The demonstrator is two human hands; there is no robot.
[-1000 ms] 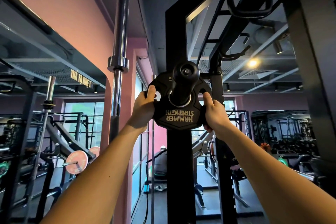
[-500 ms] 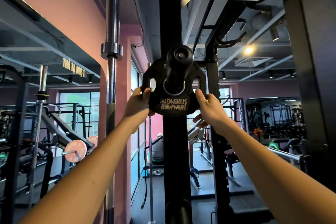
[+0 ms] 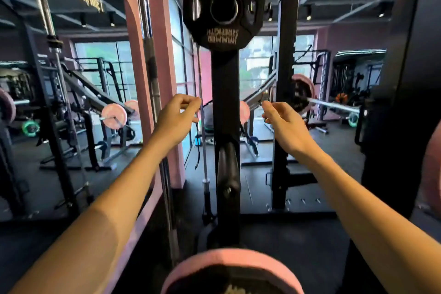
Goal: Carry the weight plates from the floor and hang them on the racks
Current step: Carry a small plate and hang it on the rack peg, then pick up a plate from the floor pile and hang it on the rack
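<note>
A small black weight plate (image 3: pixel 223 33) with upside-down lettering hangs on a storage peg at the top of the black rack upright (image 3: pixel 225 93). Well below it, my left hand (image 3: pixel 177 119) and my right hand (image 3: pixel 284 122) hover on either side of the upright, touching nothing. Both hands are empty with fingers loosely curled. A second empty peg (image 3: pixel 228 172) juts from the upright lower down. At the bottom edge, a large pink plate (image 3: pixel 229 262) sits on the rack, seen from above.
A vertical steel barbell (image 3: pixel 152 79) stands left of the upright beside a pink wall. A loaded barbell with a pink plate (image 3: pixel 303 93) rests on a rack at right. Another pink plate edge (image 3: pixel 433 169) shows at far right. Mirrors and more racks fill the left.
Both hands have let go of the black plate, which now hangs alone on the peg, and dropped well below it. The view has tilted downward.
</note>
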